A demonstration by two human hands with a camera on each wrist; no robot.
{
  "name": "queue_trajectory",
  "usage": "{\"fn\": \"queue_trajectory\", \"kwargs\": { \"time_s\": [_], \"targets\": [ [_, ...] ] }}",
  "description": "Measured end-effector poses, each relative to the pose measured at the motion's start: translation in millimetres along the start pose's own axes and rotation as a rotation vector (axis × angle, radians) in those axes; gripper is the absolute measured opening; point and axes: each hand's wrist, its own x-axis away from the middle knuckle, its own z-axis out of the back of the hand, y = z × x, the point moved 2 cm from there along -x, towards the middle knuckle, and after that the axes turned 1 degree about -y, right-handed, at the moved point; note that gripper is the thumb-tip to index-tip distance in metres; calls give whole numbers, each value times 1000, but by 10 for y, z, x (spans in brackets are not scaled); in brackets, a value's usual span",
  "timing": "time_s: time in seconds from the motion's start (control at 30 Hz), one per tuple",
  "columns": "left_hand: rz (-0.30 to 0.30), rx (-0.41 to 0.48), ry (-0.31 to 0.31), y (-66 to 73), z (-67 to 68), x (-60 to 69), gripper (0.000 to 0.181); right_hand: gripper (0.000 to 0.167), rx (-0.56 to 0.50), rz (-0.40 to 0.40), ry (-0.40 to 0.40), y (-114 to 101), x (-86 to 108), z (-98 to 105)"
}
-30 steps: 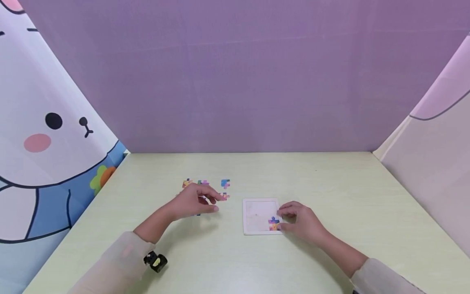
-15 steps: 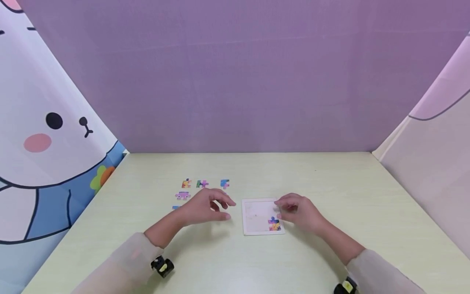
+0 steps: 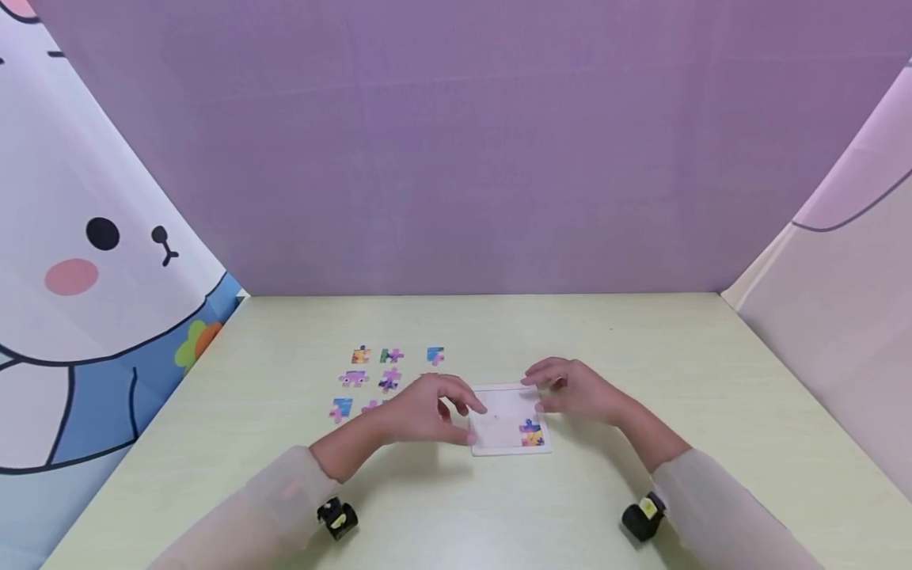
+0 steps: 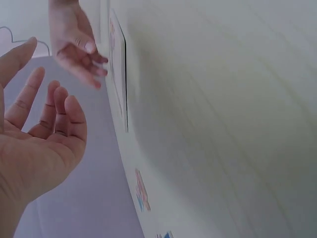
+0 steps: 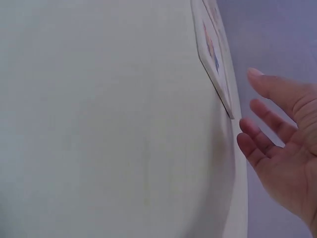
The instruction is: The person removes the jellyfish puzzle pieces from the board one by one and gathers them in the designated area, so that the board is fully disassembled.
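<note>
A square white puzzle tray (image 3: 507, 452) lies on the table, with colourful joined puzzle pieces (image 3: 531, 433) in its near right corner. My left hand (image 3: 431, 408) hovers at the tray's left edge, its fingers loosely bent and nothing visible between them. Over the tray's far right corner is my right hand (image 3: 577, 392), fingers relaxed and apart. In the right wrist view that hand's palm (image 5: 292, 158) looks bare beside the tray (image 5: 218, 82). The left wrist view has the left hand (image 4: 42, 134) held above the surface, thumb mostly out of frame.
Several loose puzzle pieces lie left of the tray, among them a yellow-orange piece (image 3: 361, 355), a blue one (image 3: 435, 355) and a purple one (image 3: 354, 379). Some are partly hidden by the left hand. A purple cloth (image 3: 484, 158) rises behind the pale table (image 3: 570, 507).
My left hand has moved right, from the loose pieces to the tray's left edge. The right hand has shifted slightly up and left along the tray's right side.
</note>
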Motion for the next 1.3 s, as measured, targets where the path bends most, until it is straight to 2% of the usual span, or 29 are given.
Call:
{"fn": "queue_trajectory", "kwargs": {
  "time_s": [0.2, 0.4, 0.67, 0.93, 1.13, 1.3],
  "targets": [
    [25, -51, -36, -2, -98, -119, 31, 43, 21, 16, -102, -22, -94, 47],
    [66, -127, -59, -17, -163, -211, 33, 45, 38, 3, -167, -18, -148, 75],
    [82, -149, -110, -26, -251, -390, 33, 47, 9, 25, -243, 66, -206, 83],
    [84, -177, -122, -95, -350, -533, 30, 45, 58, 26, -230, 124, -212, 56],
    [94, -255, -160, -129, -422, -639, 28, 45, 41, 10, -222, 172, -196, 52],
    [101, -278, -170, -118, -426, -719, 30, 45, 20, 24, -212, 179, -197, 67]
  ]
}}
